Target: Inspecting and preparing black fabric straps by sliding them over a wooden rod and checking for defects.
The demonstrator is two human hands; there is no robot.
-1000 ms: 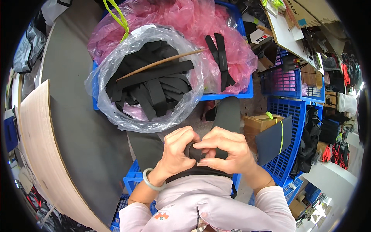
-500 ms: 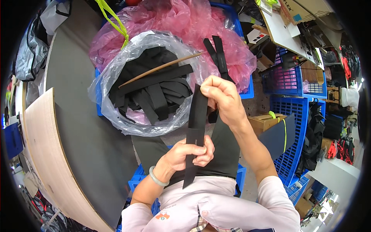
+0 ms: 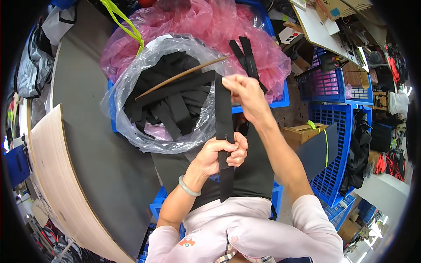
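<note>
A black fabric strap [image 3: 224,115] hangs upright in front of me, held at two places. My left hand [image 3: 219,154] is closed round its lower part, with the pointed tail hanging out below the fist. My right hand [image 3: 248,95] pinches the upper end between thumb and fingers. Just left of the strap, a clear plastic bag [image 3: 115,103] lies open, its rim folded outward. Inside it is a heap of similar black straps [image 3: 175,105], with a thin wooden stick [image 3: 180,78] lying across them.
Behind the bag, crumpled pink plastic [image 3: 193,19] fills a blue crate [image 3: 283,98], with more black straps [image 3: 249,61] on it. At the left stand a dark grey surface [image 3: 96,131] and a pale wooden board [image 3: 61,162]. Blue crates [image 3: 326,162] are stacked at the right.
Both hands have moved up, the left one also a little to the right. The strap has risen with them and now hangs straighter.
</note>
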